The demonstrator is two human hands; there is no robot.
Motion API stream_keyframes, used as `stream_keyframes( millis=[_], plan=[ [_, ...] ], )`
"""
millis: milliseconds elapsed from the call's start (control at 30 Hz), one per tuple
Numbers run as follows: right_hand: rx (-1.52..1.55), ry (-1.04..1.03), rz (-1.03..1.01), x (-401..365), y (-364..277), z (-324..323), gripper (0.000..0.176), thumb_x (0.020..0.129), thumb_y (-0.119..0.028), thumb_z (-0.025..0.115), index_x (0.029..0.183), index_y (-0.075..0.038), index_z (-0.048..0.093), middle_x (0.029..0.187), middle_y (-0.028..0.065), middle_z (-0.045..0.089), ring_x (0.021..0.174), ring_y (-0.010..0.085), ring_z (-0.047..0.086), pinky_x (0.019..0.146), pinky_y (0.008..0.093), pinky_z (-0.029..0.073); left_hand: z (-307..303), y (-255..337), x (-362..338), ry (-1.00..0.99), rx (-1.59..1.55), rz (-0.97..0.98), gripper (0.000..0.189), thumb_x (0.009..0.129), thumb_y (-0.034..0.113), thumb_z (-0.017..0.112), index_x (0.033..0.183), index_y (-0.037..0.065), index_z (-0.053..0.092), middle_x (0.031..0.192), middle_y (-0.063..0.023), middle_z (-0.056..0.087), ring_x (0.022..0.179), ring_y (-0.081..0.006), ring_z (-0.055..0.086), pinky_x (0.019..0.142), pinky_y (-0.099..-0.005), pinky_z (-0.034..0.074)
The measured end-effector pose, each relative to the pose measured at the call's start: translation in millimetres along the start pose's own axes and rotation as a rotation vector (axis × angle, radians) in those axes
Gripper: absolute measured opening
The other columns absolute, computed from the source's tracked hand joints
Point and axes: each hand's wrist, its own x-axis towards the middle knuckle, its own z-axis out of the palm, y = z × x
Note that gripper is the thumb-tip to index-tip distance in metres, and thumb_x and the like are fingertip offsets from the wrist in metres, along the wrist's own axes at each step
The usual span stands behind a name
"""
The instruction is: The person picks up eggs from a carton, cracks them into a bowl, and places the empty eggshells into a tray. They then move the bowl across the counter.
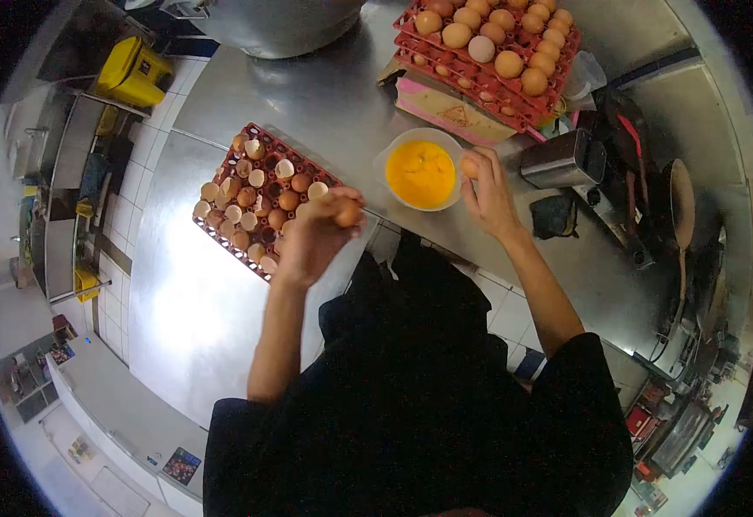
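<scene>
A brown egg [348, 213] is held in the curled fingers of my left hand [318, 233], by the right edge of a red tray [264, 138] of empty shells and brown eggs. My right hand [490, 191] is closed round another brown egg [469, 167] at the right rim of a white bowl [380, 165]. Yellow beaten-looking egg [421, 172] with some yolks fills much of the bowl.
Stacked red trays [497, 82] of whole eggs rest on a pink box [454, 112] at the back. A large metal pot [281, 26] stands back left. On the right are a metal container [557, 159], a dark cloth [554, 216] and a long-handled strainer [682, 202].
</scene>
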Motion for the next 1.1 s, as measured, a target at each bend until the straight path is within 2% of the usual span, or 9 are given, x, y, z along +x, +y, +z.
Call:
stream_keyframes(
  millis=[67,133,167,233,333,367,500,833,1100],
  plan=[
    [0.026,-0.006,0.006,-1.1,1.5,6.2,0.046,0.097,-0.005,0.067,0.141,-0.001,0.054,0.138,0.0223,0.057,0.120,0.0444,0.062,0.103,0.0523,0.051,1.1,-27.0,30.6,0.055,0.164,0.055,0.024,0.099,0.019,0.072,0.119,0.007,0.064,0.108,-0.0069,0.065,0.090,-0.0180,0.061,0.080,-0.0349,0.051],
    [0.018,-0.006,-0.012,2.3,-11.8,-1.8,0.045,0.098,-0.005,0.067,0.141,-0.001,0.055,0.136,0.0225,0.057,0.119,0.0434,0.063,0.101,0.0497,0.052,29.7,-27.0,46.9,0.152,0.762,0.100,0.030,0.094,0.008,0.077,0.122,0.006,0.067,0.109,-0.0103,0.070,0.092,-0.0213,0.067,0.079,-0.0378,0.054],
    [0.011,-0.007,-0.039,9.5,-19.7,-7.0,0.045,0.098,-0.005,0.067,0.141,0.000,0.055,0.134,0.0227,0.057,0.118,0.0424,0.064,0.100,0.0471,0.054,39.5,-28.5,57.7,0.154,0.765,0.107,0.030,0.094,0.008,0.077,0.122,0.006,0.067,0.109,-0.0103,0.070,0.092,-0.0213,0.067,0.079,-0.0378,0.054],
    [0.162,-0.035,0.036,23.5,-42.3,-14.6,0.043,0.100,-0.007,0.069,0.141,0.000,0.055,0.133,0.0205,0.058,0.117,0.0370,0.065,0.097,0.0437,0.055,53.0,-33.7,72.4,0.023,1.096,0.579,0.042,0.092,0.002,0.079,0.132,0.003,0.068,0.118,-0.0122,0.071,0.100,-0.0248,0.072,0.087,-0.0393,0.059],
    [0.594,-0.118,0.247,29.5,-31.2,3.6,0.043,0.102,-0.012,0.071,0.141,0.000,0.057,0.126,0.0148,0.063,0.112,0.0261,0.068,0.093,0.0377,0.057,57.3,-30.2,91.6,-0.066,1.253,0.758,0.048,0.090,0.004,0.081,0.136,0.001,0.068,0.123,-0.0172,0.073,0.108,-0.0341,0.074,0.097,-0.0411,0.058],
    [0.875,-0.178,0.379,29.6,-21.9,12.3,0.043,0.104,-0.015,0.072,0.141,0.000,0.058,0.121,0.0111,0.066,0.108,0.0207,0.068,0.090,0.0352,0.058,53.5,-29.4,96.2,-0.068,1.259,0.762,0.048,0.090,0.004,0.081,0.136,0.001,0.068,0.123,-0.0172,0.073,0.108,-0.0341,0.074,0.097,-0.0411,0.058],
    [0.874,-0.329,0.438,33.5,-23.1,8.0,0.040,0.105,-0.017,0.071,0.139,0.001,0.061,0.114,0.0056,0.071,0.100,0.0151,0.069,0.087,0.0344,0.058,40.5,-28.1,99.7,-0.076,1.353,0.705,0.041,0.089,0.005,0.081,0.129,0.000,0.072,0.124,-0.0189,0.073,0.112,-0.0382,0.074,0.098,-0.0415,0.058],
    [0.624,-0.344,0.330,42.7,-25.8,8.8,0.035,0.099,-0.018,0.071,0.126,0.003,0.069,0.102,0.0154,0.077,0.091,0.0214,0.075,0.085,0.0369,0.059,44.5,-35.4,100.6,0.023,1.389,0.546,0.039,0.092,0.012,0.081,0.127,-0.001,0.071,0.117,-0.0199,0.073,0.101,-0.0366,0.075,0.090,-0.0429,0.059],
    [0.493,-0.364,0.219,43.6,-22.6,-0.8,0.036,0.098,-0.020,0.073,0.125,0.002,0.068,0.109,0.0194,0.077,0.096,0.0267,0.077,0.086,0.0389,0.059,37.0,-41.2,104.6,-0.015,1.399,0.666,0.038,0.092,0.013,0.082,0.127,0.000,0.072,0.116,-0.0197,0.073,0.097,-0.0376,0.074,0.087,-0.0426,0.058]
  ],
)
